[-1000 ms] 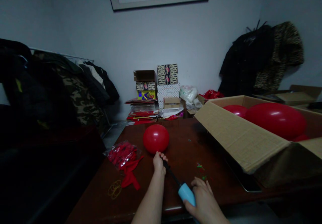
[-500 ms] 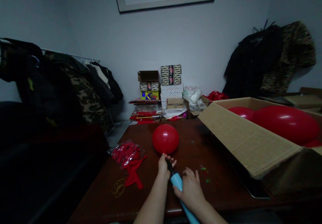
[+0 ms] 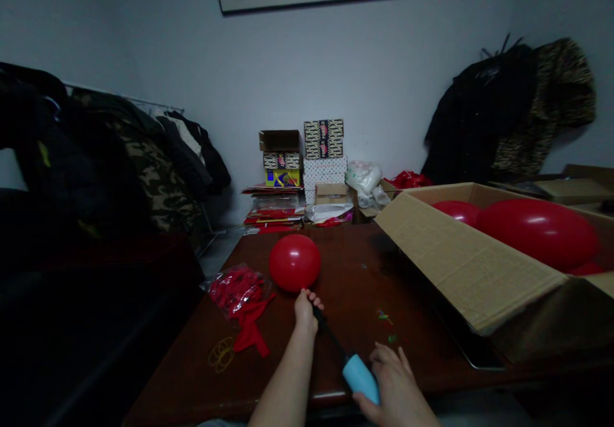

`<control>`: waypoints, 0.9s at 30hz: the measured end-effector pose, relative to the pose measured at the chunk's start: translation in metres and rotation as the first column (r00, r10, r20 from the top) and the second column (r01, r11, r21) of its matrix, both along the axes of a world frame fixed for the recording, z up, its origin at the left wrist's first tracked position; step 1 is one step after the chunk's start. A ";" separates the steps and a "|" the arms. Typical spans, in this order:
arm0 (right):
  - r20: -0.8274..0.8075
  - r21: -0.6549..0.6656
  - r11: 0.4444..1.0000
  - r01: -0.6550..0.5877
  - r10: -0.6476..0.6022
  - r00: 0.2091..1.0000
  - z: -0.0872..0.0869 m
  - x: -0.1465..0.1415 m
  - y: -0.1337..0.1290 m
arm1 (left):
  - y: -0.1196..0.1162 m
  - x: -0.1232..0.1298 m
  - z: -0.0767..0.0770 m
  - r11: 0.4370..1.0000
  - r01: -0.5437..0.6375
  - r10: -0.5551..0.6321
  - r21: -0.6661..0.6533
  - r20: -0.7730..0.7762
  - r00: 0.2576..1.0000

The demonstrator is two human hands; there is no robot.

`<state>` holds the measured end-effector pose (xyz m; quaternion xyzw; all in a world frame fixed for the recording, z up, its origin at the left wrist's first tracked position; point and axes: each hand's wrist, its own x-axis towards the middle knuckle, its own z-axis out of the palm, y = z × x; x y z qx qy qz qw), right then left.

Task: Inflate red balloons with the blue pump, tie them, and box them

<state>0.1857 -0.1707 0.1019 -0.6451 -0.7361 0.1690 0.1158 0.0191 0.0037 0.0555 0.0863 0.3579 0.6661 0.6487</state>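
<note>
A round, inflated red balloon (image 3: 294, 263) rests at the middle of the table, its neck pinched in the fingers of my left hand (image 3: 306, 312). The black end of a hand balloon pump also lies at that hand, with its thin black rod (image 3: 330, 336) running down to the light-blue body (image 3: 361, 378). My right hand (image 3: 396, 385) is closed round the blue body from the right, with the thumb beneath and fingertips stretched past it. Exactly how the nozzle meets the balloon's neck is hidden by my left fingers.
A clear bag of red balloons (image 3: 238, 288) with loose ones spilling out lies left. Yellow rubber bands (image 3: 221, 355) are nearer me. A cardboard box (image 3: 460, 267) holding large red balloons (image 3: 537, 232) stands right, above a dark flat device (image 3: 480, 350). Small coloured scraps (image 3: 384, 316) dot the table (image 3: 345, 286).
My right hand has drawn the blue pump body back toward me and right, exposing the black rod. The balloon and my left hand have shifted slightly left.
</note>
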 end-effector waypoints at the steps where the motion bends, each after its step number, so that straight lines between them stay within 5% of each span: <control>1: 0.005 -0.019 1.000 -0.004 0.004 1.000 0.002 0.004 -0.004 | 0.000 0.000 0.001 1.000 -0.001 0.001 -0.001 0.013 1.000; 11: 0.006 -0.015 1.000 -0.005 0.005 1.000 0.012 0.009 -0.010 | -0.004 0.009 0.001 1.000 0.001 -0.003 0.013 0.100 0.995; 22: -0.051 0.093 0.994 0.054 -0.049 0.997 0.008 -0.034 0.049 | -0.016 0.011 -0.002 0.999 0.038 -0.036 -0.025 0.100 0.994; 27: -0.047 0.090 0.995 0.052 -0.048 0.998 -0.002 -0.044 0.054 | -0.018 0.008 -0.004 0.996 0.085 -0.085 -0.018 0.034 0.996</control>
